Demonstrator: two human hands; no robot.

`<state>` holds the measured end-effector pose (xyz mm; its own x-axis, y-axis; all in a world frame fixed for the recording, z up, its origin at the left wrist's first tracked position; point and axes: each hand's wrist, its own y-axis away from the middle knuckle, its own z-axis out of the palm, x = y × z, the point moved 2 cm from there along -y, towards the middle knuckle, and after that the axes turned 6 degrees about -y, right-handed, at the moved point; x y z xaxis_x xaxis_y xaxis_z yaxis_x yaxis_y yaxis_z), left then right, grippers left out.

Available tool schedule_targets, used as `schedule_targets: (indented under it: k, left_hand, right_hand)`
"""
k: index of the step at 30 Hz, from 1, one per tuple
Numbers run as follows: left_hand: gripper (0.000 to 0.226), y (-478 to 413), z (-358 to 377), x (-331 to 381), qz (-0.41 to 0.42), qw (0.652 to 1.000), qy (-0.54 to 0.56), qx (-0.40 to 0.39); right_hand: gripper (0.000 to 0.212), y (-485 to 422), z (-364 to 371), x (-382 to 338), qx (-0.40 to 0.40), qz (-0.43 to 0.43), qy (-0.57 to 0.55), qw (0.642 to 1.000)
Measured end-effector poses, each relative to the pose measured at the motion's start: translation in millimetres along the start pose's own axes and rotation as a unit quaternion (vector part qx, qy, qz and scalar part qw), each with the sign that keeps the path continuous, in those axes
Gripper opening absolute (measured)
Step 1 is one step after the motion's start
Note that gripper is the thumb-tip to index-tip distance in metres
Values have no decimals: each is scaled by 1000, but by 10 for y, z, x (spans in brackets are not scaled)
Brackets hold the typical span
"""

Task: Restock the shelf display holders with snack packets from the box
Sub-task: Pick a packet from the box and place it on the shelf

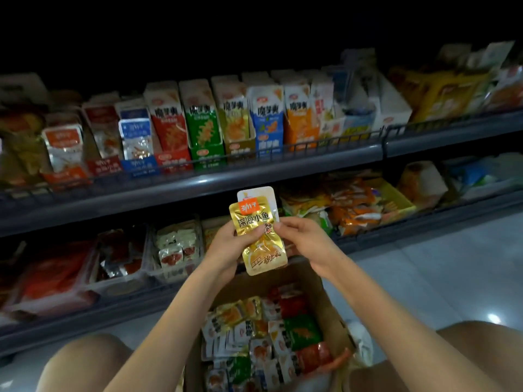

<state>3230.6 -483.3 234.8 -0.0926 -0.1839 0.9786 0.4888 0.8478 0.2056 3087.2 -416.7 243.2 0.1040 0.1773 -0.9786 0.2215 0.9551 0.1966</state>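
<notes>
The left hand [226, 246] grips a shiny gold foil snack packet [263, 256], with a white packet [259, 193] behind it; the right hand [304, 240] pinches the gold packet's right edge. Beneath them sits the open brown cardboard box [319, 284] of packets, and above, upright display holders [203, 123] line the grey shelf [198, 182].

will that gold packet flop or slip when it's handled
Probably light and floppy: the gold packet is a thin, flat pouch pinched by the left hand and right hand. Its glossy foil likely makes it slippery.
</notes>
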Motion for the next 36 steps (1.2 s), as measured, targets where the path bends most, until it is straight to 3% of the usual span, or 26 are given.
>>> schedule_targets:
  k: [6,12,17,28,32,36]
  left_hand:
    - [21,-120,199,560,28,998,-46,-25]
    - [16,-365,134,890,37,996,9,76]
    - [13,-530,-22,1017,51,994,18,96]
    - [23,-1070,2,1147,72,995,-11,75]
    - [18,-1363,115,1207,102,991,-40,82]
    - [29,-1706,287,1273,126,985,-70,95]
  right_hand:
    - [10,-27,-236,-482,77,-71,-26,994]
    - [15,-186,-734,-834,186,-99,-94,973]
    - [6,-343,-1000,-998,188,-83,-122,971]
    - [7,-906,-1174,-978,191,-66,-85,976]
    - [7,-1142,-1444,-977,250,-62,-89,962]
    - [10,-1373,-1787,-1168,326,-125,-74,934]
